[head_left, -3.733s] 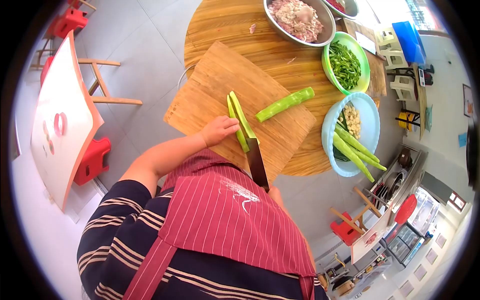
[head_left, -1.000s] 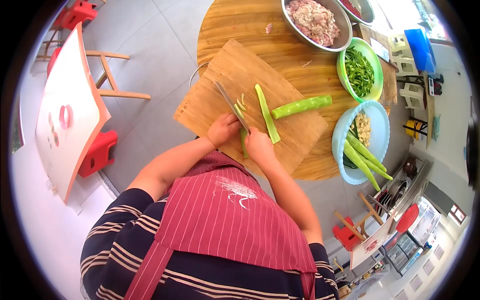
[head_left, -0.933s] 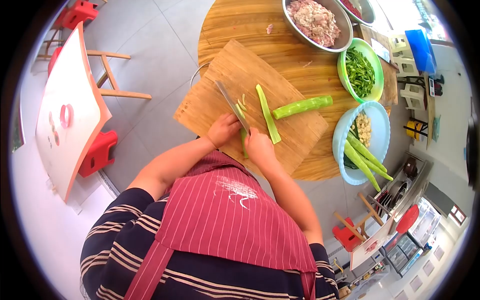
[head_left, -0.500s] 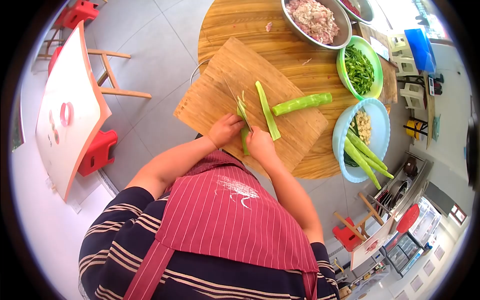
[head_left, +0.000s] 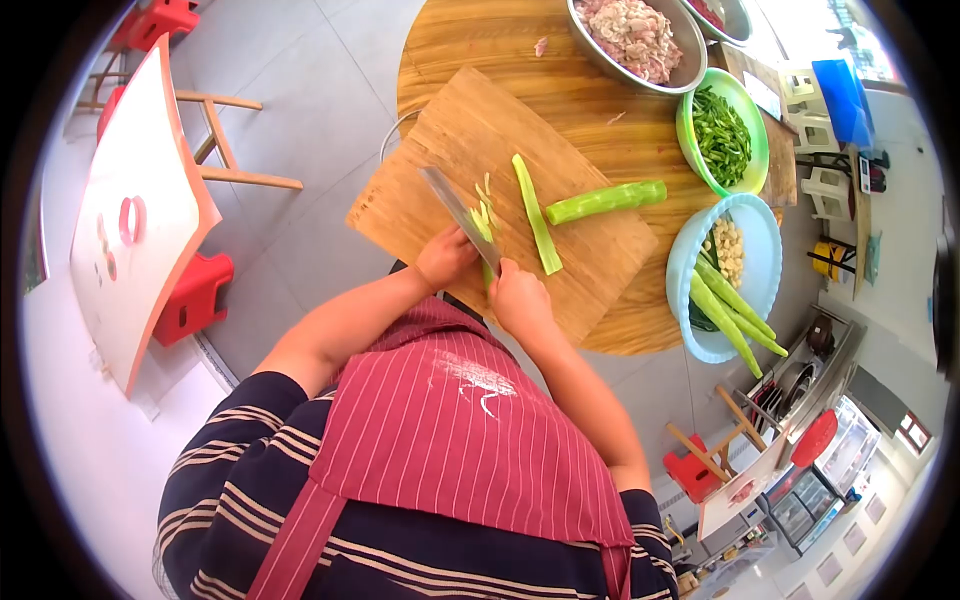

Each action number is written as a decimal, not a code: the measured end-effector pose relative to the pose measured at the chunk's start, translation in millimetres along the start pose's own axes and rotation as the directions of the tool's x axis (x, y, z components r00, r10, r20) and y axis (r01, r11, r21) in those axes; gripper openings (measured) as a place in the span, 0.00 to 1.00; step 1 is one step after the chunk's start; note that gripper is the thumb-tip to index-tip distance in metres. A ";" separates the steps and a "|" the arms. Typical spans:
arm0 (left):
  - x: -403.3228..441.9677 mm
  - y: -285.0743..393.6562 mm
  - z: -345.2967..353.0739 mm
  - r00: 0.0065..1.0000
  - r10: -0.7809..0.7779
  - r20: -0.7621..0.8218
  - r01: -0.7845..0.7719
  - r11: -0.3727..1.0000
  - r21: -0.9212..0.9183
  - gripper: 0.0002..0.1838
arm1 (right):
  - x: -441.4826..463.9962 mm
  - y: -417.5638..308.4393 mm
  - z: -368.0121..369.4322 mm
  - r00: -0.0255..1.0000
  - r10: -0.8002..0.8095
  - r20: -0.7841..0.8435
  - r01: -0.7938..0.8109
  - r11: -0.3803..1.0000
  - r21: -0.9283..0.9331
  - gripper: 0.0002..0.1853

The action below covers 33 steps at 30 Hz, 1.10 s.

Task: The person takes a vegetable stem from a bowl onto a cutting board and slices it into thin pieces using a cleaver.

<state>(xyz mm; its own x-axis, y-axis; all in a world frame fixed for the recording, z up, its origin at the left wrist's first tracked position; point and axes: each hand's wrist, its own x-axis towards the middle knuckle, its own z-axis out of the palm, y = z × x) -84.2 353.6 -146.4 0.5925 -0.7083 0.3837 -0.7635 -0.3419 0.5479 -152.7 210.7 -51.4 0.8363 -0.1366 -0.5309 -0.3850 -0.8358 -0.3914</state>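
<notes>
My right hand [head_left: 522,298] is closed round the handle of a knife [head_left: 458,212], whose blade crosses a green vegetable strip. My left hand [head_left: 446,258] has its fingers curled on that strip, close to the blade, which partly hides them. Several thin slices [head_left: 484,200] lie beyond the blade on the wooden cutting board [head_left: 450,120]. A long flat green piece [head_left: 535,215] lies on the board to the right of the knife. Farther right, a thicker peeled green piece [head_left: 607,201] reaches past the board's edge.
On the round wooden table [head_left: 440,50] stand a metal bowl of meat [head_left: 699,62], a green bowl of cut green vegetables [head_left: 761,150] and a light blue basin [head_left: 768,250] with garlic and long green vegetables. A red stool [head_left: 195,298] and a white table [head_left: 130,180] are at the left.
Earlier my left hand lay on two long pieces; both hands have since moved to one strip. In the last second the slices beyond the blade have increased, and the blade has tilted.
</notes>
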 end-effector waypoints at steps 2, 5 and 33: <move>-1.1 3.4 1.9 0.998 -0.022 -0.055 0.021 1.000 -0.021 0.15 | 8.5 10.0 8.1 0.999 0.016 -0.038 -0.016 1.000 -0.005 0.11; -6.1 -0.3 2.7 0.995 -0.061 0.073 0.066 0.996 -0.064 0.15 | 6.6 7.1 1.3 1.000 0.001 -0.003 -0.001 1.000 -0.004 0.10; -11.7 12.3 3.2 0.999 -0.009 0.051 0.009 1.000 0.003 0.13 | -24.6 17.1 -14.3 0.999 -0.021 0.048 0.023 0.999 -0.044 0.12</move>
<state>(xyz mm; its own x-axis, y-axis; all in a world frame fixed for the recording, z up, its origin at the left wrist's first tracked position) -101.4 355.7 -146.6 0.5856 -0.7355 0.3407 -0.7589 -0.3497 0.5494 -174.3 192.3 -34.3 0.8246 -0.0934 -0.5580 -0.3481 -0.8613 -0.3702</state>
